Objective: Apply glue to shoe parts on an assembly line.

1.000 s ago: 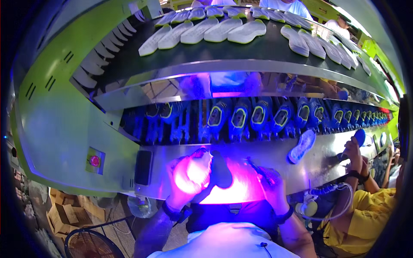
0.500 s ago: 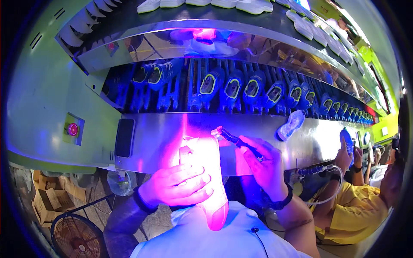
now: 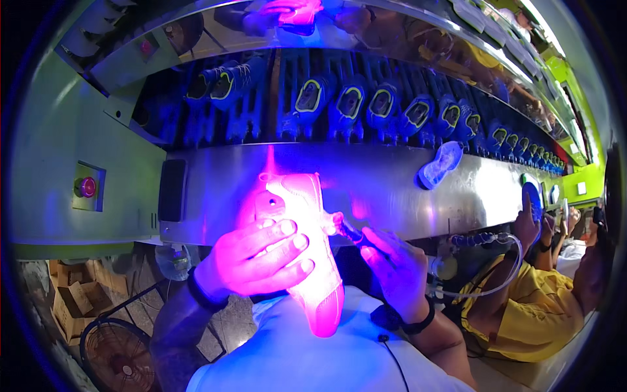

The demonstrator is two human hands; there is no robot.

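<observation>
Pink and violet light floods a shoe (image 3: 315, 245), washing out much of its surface. My left hand (image 3: 258, 258) grips it around the side, fingers laid across it. The shoe's toe points down toward my chest, with its heel end over the edge of the metal bench. In my right hand (image 3: 395, 266) is a brush (image 3: 350, 231) with a slim dark handle, pinched between thumb and fingers. Its pale, pink-lit tip meets the shoe's right side, near the sole edge; glare hides the exact contact.
Beyond the metal bench (image 3: 228, 173), several blue shoes (image 3: 351, 103) stand on a rack. A translucent sole-shaped piece (image 3: 441, 166) and a black phone-like slab (image 3: 173, 191) lie on the bench. A fan (image 3: 125, 366) and cardboard boxes (image 3: 81, 297) sit lower left. A co-worker in yellow (image 3: 522, 313) works at right.
The brush has moved down from beyond the shoe's heel end to its right side. My view has tilted, so the rack and bench appear higher.
</observation>
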